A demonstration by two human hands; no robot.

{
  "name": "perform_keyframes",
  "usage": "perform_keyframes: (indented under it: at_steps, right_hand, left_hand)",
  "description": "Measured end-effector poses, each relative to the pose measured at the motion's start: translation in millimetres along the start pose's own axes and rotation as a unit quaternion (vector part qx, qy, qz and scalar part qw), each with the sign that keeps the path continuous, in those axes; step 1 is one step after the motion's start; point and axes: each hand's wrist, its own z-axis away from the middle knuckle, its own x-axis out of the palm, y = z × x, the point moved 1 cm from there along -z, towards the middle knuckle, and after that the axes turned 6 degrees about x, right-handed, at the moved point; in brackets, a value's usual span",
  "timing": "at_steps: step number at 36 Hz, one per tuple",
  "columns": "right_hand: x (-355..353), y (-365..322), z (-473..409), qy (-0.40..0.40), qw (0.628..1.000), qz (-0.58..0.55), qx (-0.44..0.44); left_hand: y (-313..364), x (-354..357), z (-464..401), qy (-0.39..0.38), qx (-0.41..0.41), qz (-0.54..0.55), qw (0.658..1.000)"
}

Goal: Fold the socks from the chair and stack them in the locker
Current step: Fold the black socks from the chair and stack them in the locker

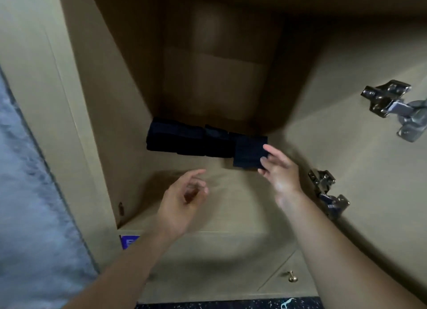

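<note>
Inside the beige locker (184,216), a row of folded dark navy socks (184,139) lies along the back of the shelf. At the row's right end my right hand (280,170) pinches a folded dark sock (248,154) by its right edge, thumb and fingers on it. My left hand (182,202) hovers over the shelf's front half with loosely curled fingers and holds nothing. The chair is out of view.
Two metal door hinges (392,107) (328,193) sit on the locker's right side wall. A small brass knob (292,277) is on the panel below the shelf. A blue sticker (129,241) marks the shelf's front edge. Grey textured surface (27,216) is at left.
</note>
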Motion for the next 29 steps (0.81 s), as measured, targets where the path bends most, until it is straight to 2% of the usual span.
perform_keyframes:
  at_steps: [8,17,23,29]
  right_hand:
    - [5,4,-74,0.044,0.999,-0.020,0.007]
    - [18,8,-112,0.021,1.000,0.001,0.021]
    - [23,17,-127,0.019,0.998,0.057,0.019]
    - [23,31,-141,0.032,0.986,0.162,-0.022]
  left_hand:
    - [-22,8,-10,-0.025,-0.002,-0.009,1.000]
    - [-24,12,-20,-0.024,-0.002,0.019,1.000]
    - [-25,13,-22,-0.027,-0.008,0.028,0.999]
    - [-25,13,-23,-0.026,-0.008,0.033,0.999]
